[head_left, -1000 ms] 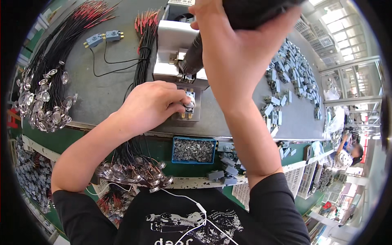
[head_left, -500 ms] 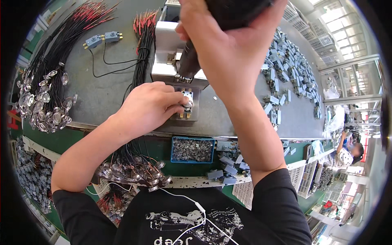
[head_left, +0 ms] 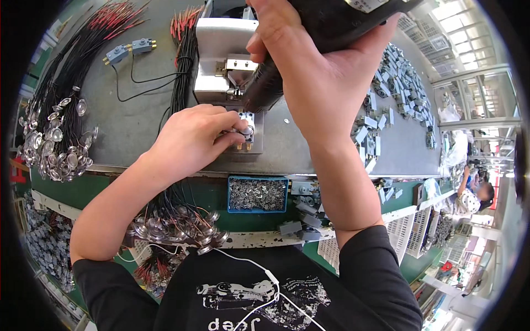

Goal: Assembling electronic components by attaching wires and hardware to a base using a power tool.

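My right hand (head_left: 326,77) is wrapped round a thick black power screwdriver (head_left: 266,84), its nose slanting down close above a small metal fixture. On the fixture's plate (head_left: 255,149) sits a small component with brass terminals (head_left: 248,145) and a light, round middle part. The thumb and fingertips of my left hand (head_left: 190,135) are closed on that round part; the fingers partly hide it. Just behind stands a pale metal block (head_left: 212,60) with a brass-coloured clamp piece. Whether the screwdriver tip touches the component, I cannot tell.
Black wires with red tips and silver discs (head_left: 58,132) lie left, near two grey switch housings (head_left: 142,46). Many grey housings (head_left: 406,88) cover the right side. A blue tray (head_left: 229,196) of small metal parts and more disc-ended wires (head_left: 176,226) are near me. A person (head_left: 469,198) sits far right.
The screwdriver's nose has moved rightward and nearer to me relative to the metal block, uncovering more of the clamp piece. My left fingers stay on the component. The whole view has shifted slightly.
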Demonstrator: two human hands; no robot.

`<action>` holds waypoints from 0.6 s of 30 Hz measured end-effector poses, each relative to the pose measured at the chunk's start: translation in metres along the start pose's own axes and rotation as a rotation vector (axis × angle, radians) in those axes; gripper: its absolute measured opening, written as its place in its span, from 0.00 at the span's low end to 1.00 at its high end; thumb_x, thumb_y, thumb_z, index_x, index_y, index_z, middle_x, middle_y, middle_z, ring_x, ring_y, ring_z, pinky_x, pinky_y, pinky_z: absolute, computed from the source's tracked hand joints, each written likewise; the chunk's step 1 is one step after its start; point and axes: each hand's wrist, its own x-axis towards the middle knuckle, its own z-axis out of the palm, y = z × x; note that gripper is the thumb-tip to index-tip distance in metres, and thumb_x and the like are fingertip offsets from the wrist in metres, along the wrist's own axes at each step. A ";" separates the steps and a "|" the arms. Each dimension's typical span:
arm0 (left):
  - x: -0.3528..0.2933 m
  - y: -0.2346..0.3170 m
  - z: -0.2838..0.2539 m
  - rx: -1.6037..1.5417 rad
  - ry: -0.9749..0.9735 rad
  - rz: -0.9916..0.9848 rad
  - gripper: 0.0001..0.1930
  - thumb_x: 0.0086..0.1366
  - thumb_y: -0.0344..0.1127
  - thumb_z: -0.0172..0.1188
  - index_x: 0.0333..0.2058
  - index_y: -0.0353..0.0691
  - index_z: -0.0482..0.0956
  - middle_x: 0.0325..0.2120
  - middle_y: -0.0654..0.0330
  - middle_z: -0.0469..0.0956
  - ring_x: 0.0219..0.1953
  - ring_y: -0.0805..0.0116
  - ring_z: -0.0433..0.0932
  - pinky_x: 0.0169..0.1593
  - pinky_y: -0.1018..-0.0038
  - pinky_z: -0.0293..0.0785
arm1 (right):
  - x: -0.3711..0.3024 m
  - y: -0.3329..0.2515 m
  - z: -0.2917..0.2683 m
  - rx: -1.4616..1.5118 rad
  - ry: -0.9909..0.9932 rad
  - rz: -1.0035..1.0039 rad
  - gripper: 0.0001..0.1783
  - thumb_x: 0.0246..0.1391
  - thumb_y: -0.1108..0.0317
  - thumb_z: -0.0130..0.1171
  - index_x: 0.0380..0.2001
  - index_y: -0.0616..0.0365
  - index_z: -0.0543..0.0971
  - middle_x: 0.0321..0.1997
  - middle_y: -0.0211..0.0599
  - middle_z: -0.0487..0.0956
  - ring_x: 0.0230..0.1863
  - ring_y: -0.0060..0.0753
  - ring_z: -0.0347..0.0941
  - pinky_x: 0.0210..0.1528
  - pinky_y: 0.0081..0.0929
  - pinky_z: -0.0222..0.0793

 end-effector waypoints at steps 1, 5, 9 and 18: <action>-0.001 -0.001 0.001 0.005 -0.007 0.005 0.10 0.63 0.38 0.69 0.41 0.44 0.83 0.32 0.59 0.82 0.35 0.59 0.82 0.39 0.64 0.79 | -0.003 -0.014 0.007 -0.051 0.184 0.414 0.33 0.53 0.88 0.66 0.55 0.63 0.59 0.39 0.41 0.80 0.37 0.26 0.80 0.37 0.24 0.80; 0.001 0.000 0.001 0.005 -0.007 0.029 0.12 0.61 0.35 0.71 0.43 0.44 0.84 0.32 0.60 0.82 0.32 0.63 0.81 0.36 0.68 0.80 | 0.015 0.057 -0.027 0.040 -0.203 -0.519 0.32 0.53 0.87 0.67 0.54 0.63 0.60 0.38 0.40 0.80 0.37 0.25 0.80 0.37 0.23 0.80; 0.001 0.002 0.000 0.007 -0.011 0.014 0.09 0.64 0.40 0.67 0.39 0.44 0.82 0.31 0.60 0.82 0.38 0.56 0.82 0.41 0.60 0.78 | 0.014 0.062 -0.025 0.015 -0.198 -0.532 0.30 0.53 0.87 0.67 0.53 0.63 0.62 0.38 0.38 0.80 0.36 0.24 0.80 0.37 0.23 0.79; 0.002 0.002 0.000 0.007 -0.007 0.038 0.08 0.64 0.39 0.66 0.39 0.44 0.82 0.31 0.60 0.81 0.38 0.55 0.82 0.41 0.60 0.78 | -0.009 -0.011 0.002 -0.088 0.107 0.428 0.31 0.54 0.85 0.68 0.56 0.63 0.63 0.37 0.36 0.80 0.36 0.22 0.79 0.38 0.23 0.79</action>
